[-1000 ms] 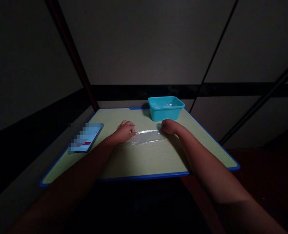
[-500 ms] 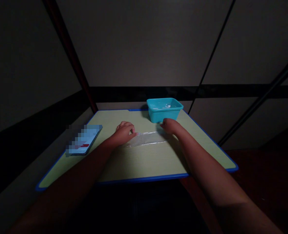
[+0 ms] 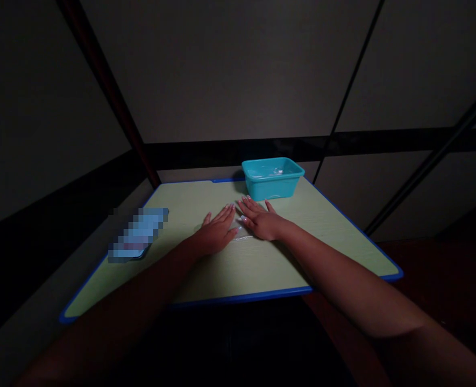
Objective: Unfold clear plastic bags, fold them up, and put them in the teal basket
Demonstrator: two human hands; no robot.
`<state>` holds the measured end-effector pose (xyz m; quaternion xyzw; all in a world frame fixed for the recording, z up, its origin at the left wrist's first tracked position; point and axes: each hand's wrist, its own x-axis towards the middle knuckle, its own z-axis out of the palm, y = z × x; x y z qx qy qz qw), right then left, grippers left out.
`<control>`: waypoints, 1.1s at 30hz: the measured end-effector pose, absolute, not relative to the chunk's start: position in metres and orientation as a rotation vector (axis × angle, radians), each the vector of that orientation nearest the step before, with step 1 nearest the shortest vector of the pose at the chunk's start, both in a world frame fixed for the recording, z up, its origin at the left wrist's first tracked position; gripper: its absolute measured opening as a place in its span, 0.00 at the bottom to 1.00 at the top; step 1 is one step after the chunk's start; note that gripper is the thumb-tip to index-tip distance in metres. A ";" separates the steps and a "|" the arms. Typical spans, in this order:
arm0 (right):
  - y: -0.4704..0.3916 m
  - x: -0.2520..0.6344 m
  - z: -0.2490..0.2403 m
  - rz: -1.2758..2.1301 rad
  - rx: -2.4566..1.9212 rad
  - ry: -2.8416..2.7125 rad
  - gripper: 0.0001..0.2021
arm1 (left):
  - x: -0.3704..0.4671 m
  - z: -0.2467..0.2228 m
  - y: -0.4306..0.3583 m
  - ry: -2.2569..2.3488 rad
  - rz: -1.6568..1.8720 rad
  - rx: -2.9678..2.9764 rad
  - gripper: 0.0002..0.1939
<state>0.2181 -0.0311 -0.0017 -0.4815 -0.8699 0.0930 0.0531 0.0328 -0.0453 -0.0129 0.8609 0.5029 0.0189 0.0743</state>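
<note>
both hands flat, fingers spread: left hand (image 3: 215, 234) & right hand (image 3: 262, 221) pressing clear plastic film (image 3: 241, 233) on desk (image 3: 322, 226); film could crease/slip if palms slide unevenly.

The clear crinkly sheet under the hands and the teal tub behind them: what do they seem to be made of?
The clear crinkly sheet looks like thin glossy plastic film: see-through, with bright wrinkle glints between the flat left hand and right hand. The teal tub seems moulded plastic, smooth and evenly coloured, with a rolled rim. The green tabletop looks like matt laminate with a blue edge, though the dim light leaves that open.
</note>
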 end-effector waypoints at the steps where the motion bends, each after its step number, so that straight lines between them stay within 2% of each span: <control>1: -0.029 0.219 -0.003 0.277 -1.484 -2.637 0.29 | 0.032 -0.014 -0.044 1.517 0.030 2.586 0.33; 10: -0.028 0.217 -0.003 0.349 -1.618 -2.759 0.31 | 0.031 -0.008 -0.045 1.513 -0.095 2.570 0.39; 22: -0.023 0.237 0.013 0.557 -1.757 -2.842 0.49 | 0.016 -0.008 -0.040 1.503 -0.093 2.536 0.44; 24: -0.022 0.239 0.013 0.560 -1.731 -2.824 0.50 | 0.011 -0.007 -0.034 1.529 0.013 2.515 0.41; 26: -0.021 0.238 0.012 0.530 -1.695 -2.765 0.49 | 0.004 -0.004 -0.025 1.608 0.261 2.485 0.36; 30: -0.027 0.232 0.011 0.451 -1.523 -2.653 0.43 | -0.009 0.004 -0.011 1.721 0.874 2.318 0.24; 33: -0.038 0.221 0.010 0.486 -1.293 -2.694 0.38 | -0.012 0.005 -0.006 1.710 1.067 2.111 0.19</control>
